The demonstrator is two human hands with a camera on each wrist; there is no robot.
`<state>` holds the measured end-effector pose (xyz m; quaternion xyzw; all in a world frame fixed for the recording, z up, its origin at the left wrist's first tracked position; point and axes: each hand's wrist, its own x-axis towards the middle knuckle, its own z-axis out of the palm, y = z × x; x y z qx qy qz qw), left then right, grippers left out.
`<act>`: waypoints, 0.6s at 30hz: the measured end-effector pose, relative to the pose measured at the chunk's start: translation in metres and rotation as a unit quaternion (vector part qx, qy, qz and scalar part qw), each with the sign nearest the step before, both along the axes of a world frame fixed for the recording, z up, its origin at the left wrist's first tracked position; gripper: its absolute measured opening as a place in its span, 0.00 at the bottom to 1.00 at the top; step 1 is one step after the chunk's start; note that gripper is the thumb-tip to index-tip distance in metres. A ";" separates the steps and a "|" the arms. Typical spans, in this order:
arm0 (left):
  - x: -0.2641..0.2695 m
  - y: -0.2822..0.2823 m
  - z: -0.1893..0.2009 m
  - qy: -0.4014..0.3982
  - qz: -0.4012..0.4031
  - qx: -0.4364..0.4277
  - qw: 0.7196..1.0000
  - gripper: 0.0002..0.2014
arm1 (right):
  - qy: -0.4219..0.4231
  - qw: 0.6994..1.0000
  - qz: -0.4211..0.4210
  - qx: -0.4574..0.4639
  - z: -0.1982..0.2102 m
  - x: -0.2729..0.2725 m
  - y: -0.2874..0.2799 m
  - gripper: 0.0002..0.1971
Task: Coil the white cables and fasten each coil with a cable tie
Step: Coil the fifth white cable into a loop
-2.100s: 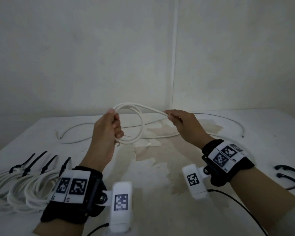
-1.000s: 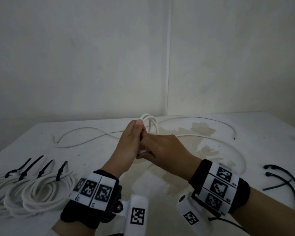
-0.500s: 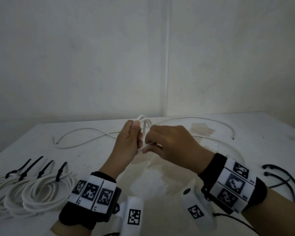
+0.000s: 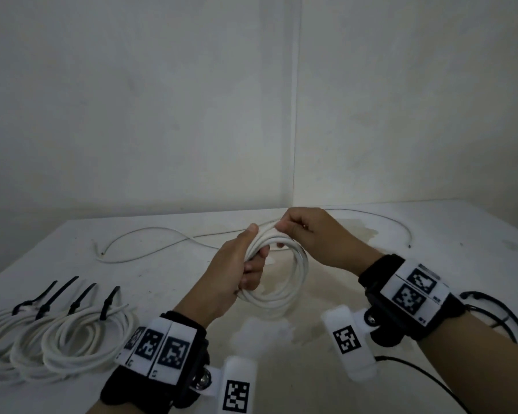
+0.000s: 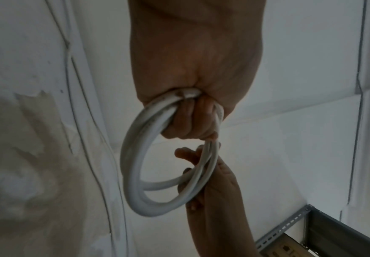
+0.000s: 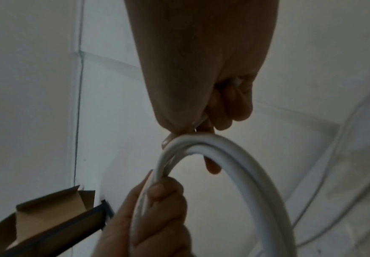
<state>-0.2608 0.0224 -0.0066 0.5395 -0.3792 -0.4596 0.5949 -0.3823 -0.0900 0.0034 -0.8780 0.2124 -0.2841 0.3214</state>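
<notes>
**Ana:** While the left hand [image 4: 236, 273] grips the coil [image 4: 284, 273] with its fingers curled through the loops, keep them bunched tight so none springs loose before a tie goes on.

**Ben:** And the right hand [image 4: 308, 237]?

**Ana:** It pinches the strands at the coil's top, touching the left thumb; I think it holds the cable's tail, though that's murky. The coil hangs between both hands, above the table [image 4: 168, 264]. Spare black ties [image 4: 496, 312] lie right; tied coils [image 4: 72, 339] left.
</notes>
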 end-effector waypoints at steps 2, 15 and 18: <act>0.002 0.000 -0.001 -0.009 0.007 0.007 1.000 0.24 | 0.007 0.998 0.013 0.053 -0.002 -0.001 0.006 0.16; -0.006 -0.007 -0.007 -0.109 0.104 0.022 0.988 0.26 | 0.064 0.993 -0.042 0.088 0.001 -0.004 0.019 0.17; -0.006 -0.009 -0.003 -0.133 0.110 0.010 0.985 0.25 | 0.035 0.995 -0.083 0.035 0.001 -0.004 0.020 0.16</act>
